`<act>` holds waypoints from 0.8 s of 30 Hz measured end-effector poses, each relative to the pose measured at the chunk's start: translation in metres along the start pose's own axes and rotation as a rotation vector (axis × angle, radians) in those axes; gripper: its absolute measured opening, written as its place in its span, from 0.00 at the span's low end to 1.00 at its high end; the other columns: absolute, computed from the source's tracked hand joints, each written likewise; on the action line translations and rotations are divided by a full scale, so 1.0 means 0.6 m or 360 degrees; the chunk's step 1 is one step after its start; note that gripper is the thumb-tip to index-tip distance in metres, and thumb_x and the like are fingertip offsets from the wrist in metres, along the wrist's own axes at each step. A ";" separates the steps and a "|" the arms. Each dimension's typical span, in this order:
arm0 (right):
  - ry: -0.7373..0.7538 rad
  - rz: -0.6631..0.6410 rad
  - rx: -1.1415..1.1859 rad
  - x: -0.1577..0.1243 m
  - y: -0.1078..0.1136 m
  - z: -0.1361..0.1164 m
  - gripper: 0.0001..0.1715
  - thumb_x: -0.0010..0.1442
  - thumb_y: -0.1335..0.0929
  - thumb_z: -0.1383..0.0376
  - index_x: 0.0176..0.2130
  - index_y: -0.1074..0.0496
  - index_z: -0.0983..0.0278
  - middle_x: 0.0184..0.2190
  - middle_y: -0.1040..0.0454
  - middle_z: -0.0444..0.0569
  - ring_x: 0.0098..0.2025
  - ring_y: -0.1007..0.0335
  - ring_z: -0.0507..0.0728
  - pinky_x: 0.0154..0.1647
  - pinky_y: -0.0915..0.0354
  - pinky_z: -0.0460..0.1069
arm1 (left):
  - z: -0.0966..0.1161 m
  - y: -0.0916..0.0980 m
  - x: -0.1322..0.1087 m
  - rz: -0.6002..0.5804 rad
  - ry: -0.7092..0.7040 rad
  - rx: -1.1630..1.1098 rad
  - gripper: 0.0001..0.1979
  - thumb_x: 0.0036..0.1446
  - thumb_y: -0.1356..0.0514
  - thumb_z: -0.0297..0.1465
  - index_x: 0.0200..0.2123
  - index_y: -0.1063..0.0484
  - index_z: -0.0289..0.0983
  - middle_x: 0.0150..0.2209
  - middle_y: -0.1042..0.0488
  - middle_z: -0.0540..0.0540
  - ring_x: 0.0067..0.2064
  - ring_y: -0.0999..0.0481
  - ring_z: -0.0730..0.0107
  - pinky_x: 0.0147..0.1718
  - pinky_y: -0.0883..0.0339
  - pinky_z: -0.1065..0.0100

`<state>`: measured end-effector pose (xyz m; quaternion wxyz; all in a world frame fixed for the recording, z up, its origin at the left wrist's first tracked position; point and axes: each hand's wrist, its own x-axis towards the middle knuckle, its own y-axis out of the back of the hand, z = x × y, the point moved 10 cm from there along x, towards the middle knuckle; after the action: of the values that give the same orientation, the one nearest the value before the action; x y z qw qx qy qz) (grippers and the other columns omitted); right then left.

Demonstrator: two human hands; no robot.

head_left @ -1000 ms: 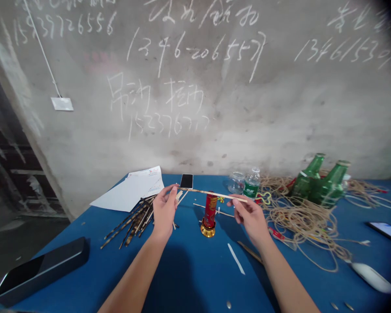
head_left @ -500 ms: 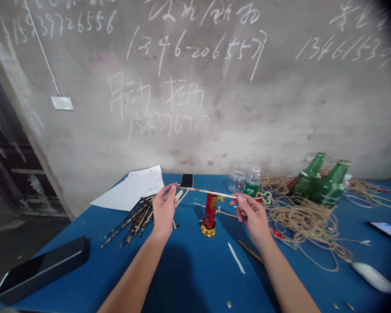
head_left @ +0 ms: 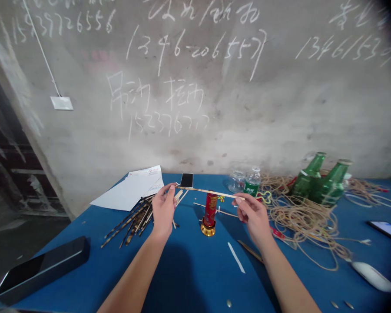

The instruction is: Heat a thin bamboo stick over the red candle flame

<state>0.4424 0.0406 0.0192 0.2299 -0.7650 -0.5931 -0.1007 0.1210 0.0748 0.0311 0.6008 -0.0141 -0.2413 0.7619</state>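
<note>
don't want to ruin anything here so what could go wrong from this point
The thin stick could slip or snap, as the left hand and right hand pinch it only near its ends. In this view it crosses the top of the red candle; I can't make out a flame, but if lit, it might scorch the stick. Loose cord lies close about the green bottles, so a tug might tip one.

On my feed, the right edge crops a flat black, lit-screened phone (head_left: 386,231); the bare right forearm (head_left: 275,265) partly hides a slender brown strip (head_left: 249,251). I cannot resolve print on the white paper sheets (head_left: 127,191).
</note>
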 end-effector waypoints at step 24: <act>0.0019 0.0002 -0.0079 -0.001 -0.004 -0.006 0.21 0.58 0.22 0.50 0.43 0.18 0.62 0.29 0.22 0.49 0.19 0.42 0.49 0.18 0.46 0.47 | 0.004 0.000 -0.003 0.0018 0.0017 -0.0038 0.28 0.54 0.29 0.50 0.49 0.20 0.35 0.18 0.39 0.57 0.20 0.44 0.81 0.18 0.52 0.79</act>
<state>0.4403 0.0391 0.0227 0.2144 -0.7702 -0.5887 -0.1198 0.1209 0.0725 0.0326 0.5976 -0.0267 -0.2473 0.7623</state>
